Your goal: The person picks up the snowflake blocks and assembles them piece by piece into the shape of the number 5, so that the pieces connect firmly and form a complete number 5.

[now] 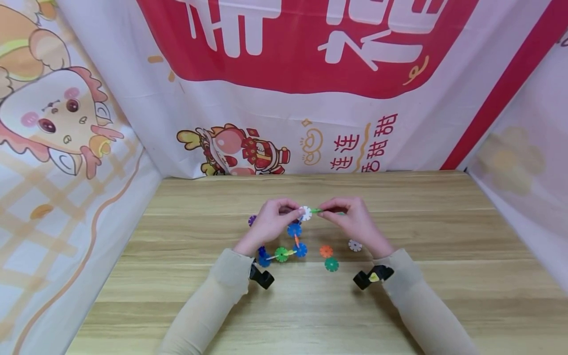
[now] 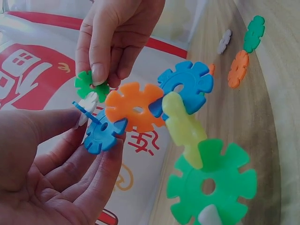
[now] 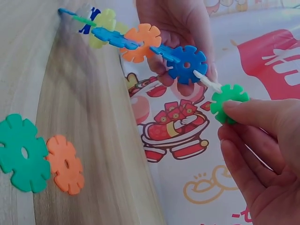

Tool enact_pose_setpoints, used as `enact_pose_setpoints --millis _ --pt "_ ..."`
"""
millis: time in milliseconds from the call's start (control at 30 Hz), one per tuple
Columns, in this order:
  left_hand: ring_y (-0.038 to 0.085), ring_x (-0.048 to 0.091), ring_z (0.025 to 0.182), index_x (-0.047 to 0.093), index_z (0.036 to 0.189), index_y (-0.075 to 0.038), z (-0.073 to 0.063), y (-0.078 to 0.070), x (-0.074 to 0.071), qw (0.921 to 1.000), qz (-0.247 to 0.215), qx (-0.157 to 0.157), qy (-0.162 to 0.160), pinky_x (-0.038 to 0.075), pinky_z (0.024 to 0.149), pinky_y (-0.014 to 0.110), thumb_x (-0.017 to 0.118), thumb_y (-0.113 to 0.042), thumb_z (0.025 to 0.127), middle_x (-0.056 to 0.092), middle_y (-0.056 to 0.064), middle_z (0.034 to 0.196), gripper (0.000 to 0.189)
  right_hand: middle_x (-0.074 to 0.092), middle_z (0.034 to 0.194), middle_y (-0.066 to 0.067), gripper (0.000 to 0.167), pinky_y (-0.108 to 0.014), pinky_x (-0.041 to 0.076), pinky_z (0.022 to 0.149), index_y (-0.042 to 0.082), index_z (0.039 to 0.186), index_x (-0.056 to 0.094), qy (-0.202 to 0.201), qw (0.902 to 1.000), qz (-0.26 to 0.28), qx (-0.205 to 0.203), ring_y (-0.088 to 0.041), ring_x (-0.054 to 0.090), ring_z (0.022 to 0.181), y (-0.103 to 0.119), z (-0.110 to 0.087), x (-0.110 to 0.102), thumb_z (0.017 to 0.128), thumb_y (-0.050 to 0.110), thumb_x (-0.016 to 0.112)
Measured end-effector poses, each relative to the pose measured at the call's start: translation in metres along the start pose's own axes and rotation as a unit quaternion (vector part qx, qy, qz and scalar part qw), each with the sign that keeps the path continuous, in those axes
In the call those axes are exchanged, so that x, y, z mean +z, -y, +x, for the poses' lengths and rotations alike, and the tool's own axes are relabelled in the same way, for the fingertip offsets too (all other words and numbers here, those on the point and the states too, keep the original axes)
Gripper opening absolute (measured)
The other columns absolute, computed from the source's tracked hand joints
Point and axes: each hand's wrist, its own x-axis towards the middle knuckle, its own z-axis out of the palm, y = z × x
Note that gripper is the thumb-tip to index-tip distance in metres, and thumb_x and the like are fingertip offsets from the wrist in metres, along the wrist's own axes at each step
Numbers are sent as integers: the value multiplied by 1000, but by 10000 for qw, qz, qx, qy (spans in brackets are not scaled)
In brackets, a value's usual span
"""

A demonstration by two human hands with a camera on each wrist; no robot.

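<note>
A chain of notched plastic snowflake discs runs from between the two hands down toward the table. My left hand (image 1: pixel 271 221) pinches a white snowflake disc (image 1: pixel 305 213) at the chain's upper end, its fingers also lying against a blue disc (image 2: pixel 104 132). In my right hand (image 1: pixel 352 219), thumb and fingers pinch a light green snowflake disc (image 3: pixel 228 104) that meets the white one edge to edge. How deep their slots sit is hard to tell. Further along come an orange disc (image 2: pixel 136 107), another blue disc (image 2: pixel 185 84), a yellow disc (image 2: pixel 183 126) and a larger green disc (image 2: pixel 211 180).
Loose on the wooden table (image 1: pixel 293 315) lie an orange disc (image 1: pixel 326 251), a dark green disc (image 1: pixel 331 265) and a white disc (image 1: pixel 355 245). A purple disc (image 1: pixel 252 220) shows beside the left hand. Printed cloth (image 1: pixel 266 108) hangs behind the table and along its sides.
</note>
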Motion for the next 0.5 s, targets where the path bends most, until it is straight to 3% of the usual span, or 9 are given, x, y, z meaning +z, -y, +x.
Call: enact_pose_setpoints --millis 267,500 --pt "18 66 85 75 105 -11 0 4 4 9998 146 -35 -151 56 79 33 68 -27 101 72 -1 95 19 76 93 4 9 -35 60 69 13 97 81 58 9987 -213 -460 -15 70 82 -2 -1 5 90 7 79" --pt "19 69 83 75 104 -8 0 7 9 9995 -98 -72 -304 57 77 32 68 -24 101 74 0 91 18 76 92 4 8 -33 59 71 11 97 81 -68 9991 -163 -391 -13 71 83 -4 -3 11 90 8 79"
